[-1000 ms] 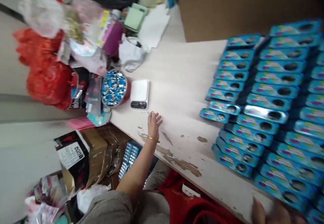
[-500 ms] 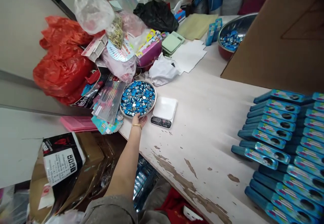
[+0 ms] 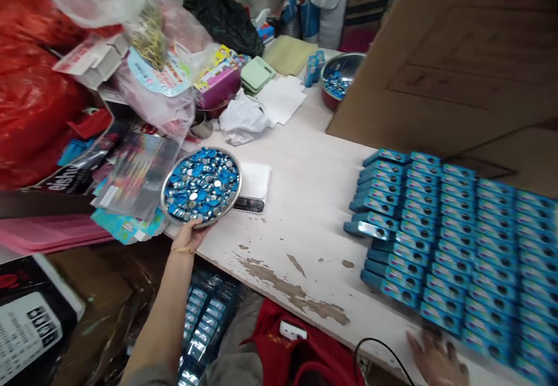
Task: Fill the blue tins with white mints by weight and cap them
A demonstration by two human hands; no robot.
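Observation:
My left hand (image 3: 190, 236) grips the near rim of a round metal bowl (image 3: 201, 186) full of small blue and silver pieces, lifted off the table and partly over a white digital scale (image 3: 253, 185). A gold bracelet sits on that wrist. My right hand (image 3: 436, 357) rests fingers spread on the table's near edge at the lower right, blurred, next to rows of blue tins (image 3: 453, 229) laid overlapping across the right of the white table (image 3: 314, 200).
Red plastic bags (image 3: 30, 95), clear bags and packets pile up at the left. A second bowl of blue pieces (image 3: 337, 78), a green scale (image 3: 257, 74), white paper (image 3: 281, 98) and a large cardboard sheet (image 3: 457, 60) lie farther back. Boxes (image 3: 39, 316) stand below the table.
My left hand reached from the bare tabletop to the bowl, took its rim and lifted it toward me over the scale. The view swung right and my right hand came into sight.

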